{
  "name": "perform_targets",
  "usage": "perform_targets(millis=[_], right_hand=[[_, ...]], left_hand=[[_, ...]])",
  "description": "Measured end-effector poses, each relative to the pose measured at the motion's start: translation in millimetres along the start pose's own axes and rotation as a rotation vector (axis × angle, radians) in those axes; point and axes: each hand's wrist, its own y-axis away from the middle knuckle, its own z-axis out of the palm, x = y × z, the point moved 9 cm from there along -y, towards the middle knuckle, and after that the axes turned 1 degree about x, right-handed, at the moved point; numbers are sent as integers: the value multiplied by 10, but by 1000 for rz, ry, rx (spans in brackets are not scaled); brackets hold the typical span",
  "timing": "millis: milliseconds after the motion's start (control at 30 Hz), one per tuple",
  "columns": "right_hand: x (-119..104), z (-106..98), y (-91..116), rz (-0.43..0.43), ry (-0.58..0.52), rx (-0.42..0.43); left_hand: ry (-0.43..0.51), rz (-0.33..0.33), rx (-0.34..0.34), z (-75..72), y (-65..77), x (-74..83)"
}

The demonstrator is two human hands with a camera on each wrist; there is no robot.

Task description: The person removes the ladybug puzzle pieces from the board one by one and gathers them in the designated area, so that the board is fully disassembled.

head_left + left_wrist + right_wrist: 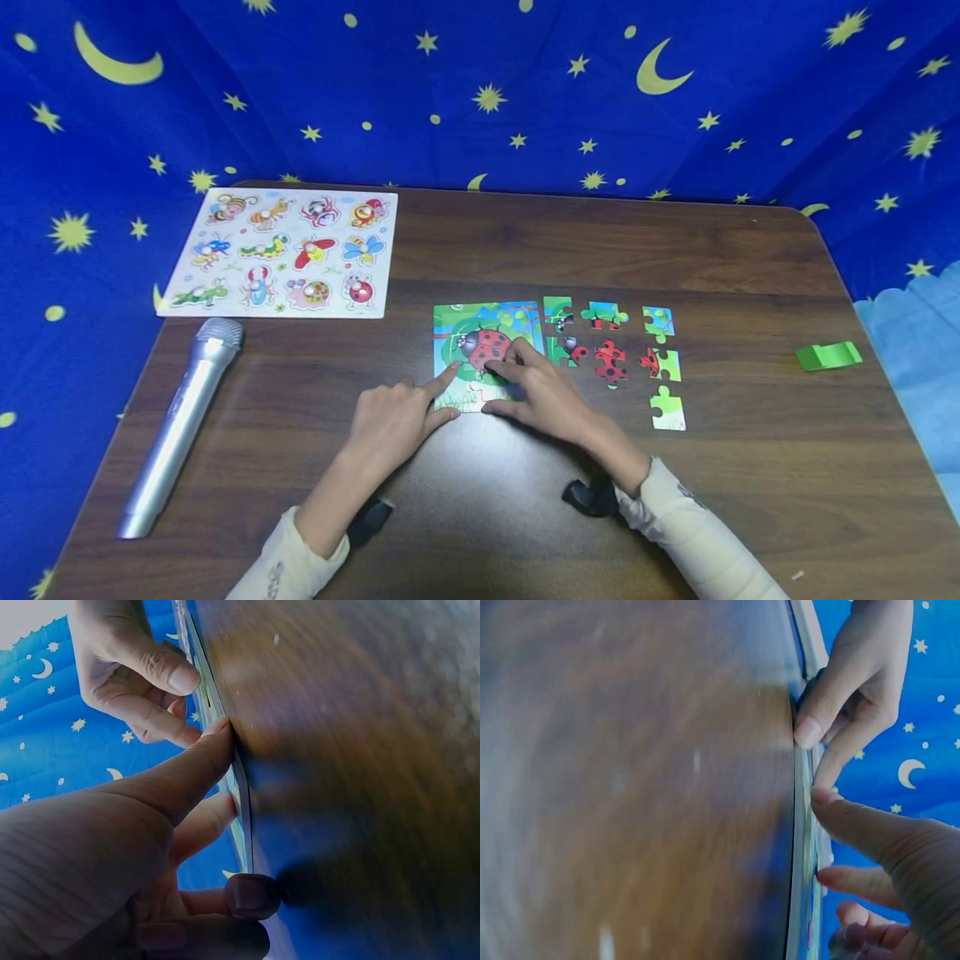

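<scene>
A square ladybug jigsaw board (pixel 442 329) lies on the table between both hands. At its lower middle the outline of a jigsaw piece (pixel 476 398) shows against the picture. My left hand (pixel 390 417) touches the board's lower left, with the thumb at the near edge and the index finger extended onto the picture. From the right, my right hand (pixel 551 396) rests its fingertips on the board's lower right part, thumb at the near edge. Both wrist views show the thumbs along the board's thin edge; what lies under the right fingers is hidden.
Loose jigsaw pieces, such as a red spotted one (pixel 611 364) and a green one (pixel 667 409), lie right of the board. An insect peg puzzle (pixel 281 267) and a silver microphone (pixel 180 429) are at left. A green folded strip (pixel 828 357) lies far right.
</scene>
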Motion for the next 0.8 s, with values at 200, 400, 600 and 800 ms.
perform_targets(millis=[200,400,600,800], right_hand=[[38,-93,20,-35,44,3],[86,-147,30,-62,124,18],[80,-171,17,-96,188,23],[59,-179,18,-133,177,36]], left_hand=[[13,-3,-15,9,2,-8],[24,1,-7,11,0,-14],[29,1,-7,23,-6,-21],[31,0,-5,35,-9,-29]])
